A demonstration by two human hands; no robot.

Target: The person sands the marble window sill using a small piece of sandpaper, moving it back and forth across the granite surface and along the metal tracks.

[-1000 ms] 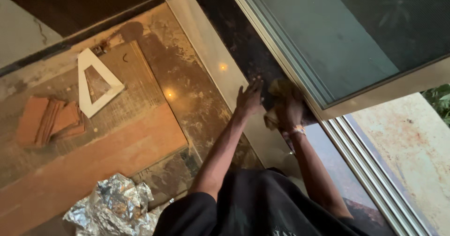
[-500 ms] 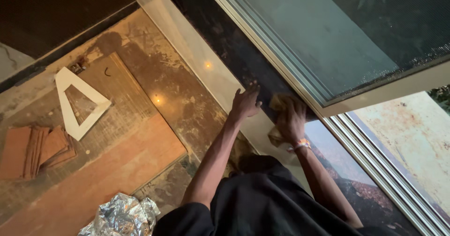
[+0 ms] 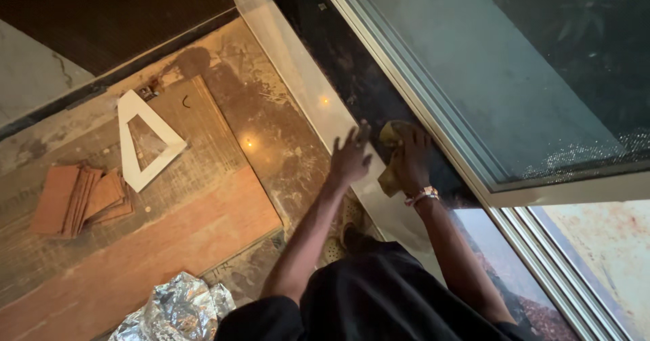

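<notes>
My right hand (image 3: pixel 414 157) presses a yellowish cloth (image 3: pixel 391 165) against the dark stone sill (image 3: pixel 352 70) beside the sliding window frame (image 3: pixel 433 118). A bracelet sits on that wrist. My left hand (image 3: pixel 350 157) rests flat with fingers spread on the pale marble strip (image 3: pixel 291 63) just left of the cloth. Both forearms reach forward from my dark-clothed body at the bottom of the head view.
A white triangular cut-out piece (image 3: pixel 144 138) lies on a brown board (image 3: pixel 169 199). Several reddish tile pieces (image 3: pixel 81 199) are stacked at the left. Crumpled foil (image 3: pixel 176 310) lies at the bottom. Glass window panes (image 3: pixel 514 63) fill the right.
Both hands have shifted slightly along the sill with the cloth, and the camera view has moved, bringing the floor items further right in the picture.
</notes>
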